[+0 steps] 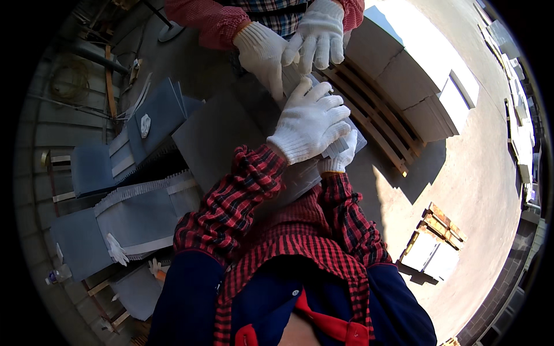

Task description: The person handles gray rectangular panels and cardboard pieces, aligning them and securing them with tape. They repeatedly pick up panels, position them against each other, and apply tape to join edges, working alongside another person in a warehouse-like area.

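My left hand [311,118], in a white knitted glove, lies palm down across a small stack of grey strips [334,149]. Its fingers are stretched out and spread. My right hand [341,157], gloved the same way, closes around the near end of the strips; the left hand hides part of it. Beneath is a grey sheet-like surface [300,176], with clear plastic wrap [360,140] at its right edge. Opposite me, a co-worker's gloved hands [262,55] meet at the far end of the strips.
Wooden pallets [375,109] with large pale stacks [407,75] stand to the right. Stacked grey panels [138,213] are on the left, with a loose white glove [117,249] on them. Another small pallet [433,242] lies on the sunlit floor at the lower right.
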Demonstrator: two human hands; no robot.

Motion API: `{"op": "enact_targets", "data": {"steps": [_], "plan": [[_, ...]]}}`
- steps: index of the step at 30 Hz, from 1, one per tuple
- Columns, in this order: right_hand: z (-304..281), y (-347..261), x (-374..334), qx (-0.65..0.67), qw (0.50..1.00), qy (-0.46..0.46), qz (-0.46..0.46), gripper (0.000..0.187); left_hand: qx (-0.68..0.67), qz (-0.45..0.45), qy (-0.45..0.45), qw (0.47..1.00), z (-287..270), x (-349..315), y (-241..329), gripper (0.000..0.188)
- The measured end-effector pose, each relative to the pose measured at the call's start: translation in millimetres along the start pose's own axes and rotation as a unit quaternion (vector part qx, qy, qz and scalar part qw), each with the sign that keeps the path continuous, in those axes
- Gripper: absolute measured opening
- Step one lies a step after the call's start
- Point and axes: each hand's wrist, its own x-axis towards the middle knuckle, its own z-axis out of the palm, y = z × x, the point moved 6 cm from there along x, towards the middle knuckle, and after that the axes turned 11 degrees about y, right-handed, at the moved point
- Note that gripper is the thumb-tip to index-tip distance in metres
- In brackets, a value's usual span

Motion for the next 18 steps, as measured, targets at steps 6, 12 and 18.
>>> {"op": "enact_targets", "data": {"steps": [6, 12, 18], "plan": [[6, 6, -8, 0.004, 0.997, 0.020, 0.068, 0.063, -0.010, 0.016, -0.010, 1.000, 7, -2, -2, 0.027], [-48, -34, -9, -0.156, 0.977, 0.095, -0.109, 0.055, -0.008, 0.061, -0.008, 0.998, 20, 9, 5, 0.025], [-272, -97, -46, -0.793, 0.576, -0.052, -0.193, 0.031, 0.017, 0.087, -0.024, 0.996, 22, 6, 7, 0.026]]}}
